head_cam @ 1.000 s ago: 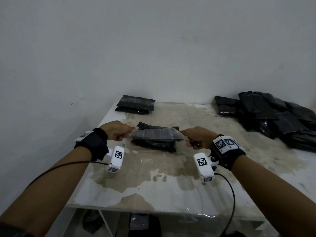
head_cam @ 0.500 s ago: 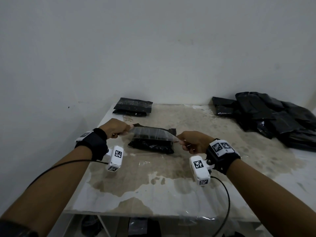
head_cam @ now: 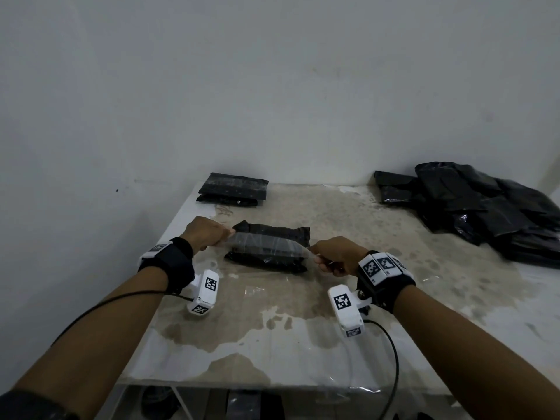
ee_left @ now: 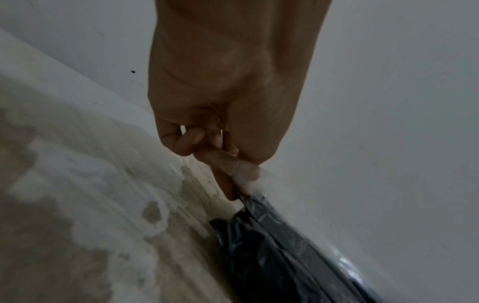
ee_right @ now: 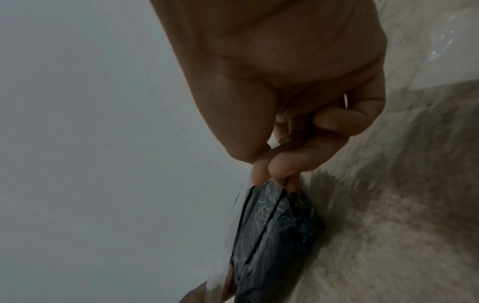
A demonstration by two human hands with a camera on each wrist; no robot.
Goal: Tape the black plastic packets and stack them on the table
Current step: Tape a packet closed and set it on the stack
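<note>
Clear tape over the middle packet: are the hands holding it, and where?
Yes. The left hand pinches the tape at its left end, the right hand at its right end.

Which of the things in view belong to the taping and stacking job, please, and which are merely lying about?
In the job:
- strip of clear tape, pinched by left hand and right hand
- black packet under the tape
- taped stack, far left
- pile of packets, far right

Lying about:
- dark items under the table, unclear
</note>
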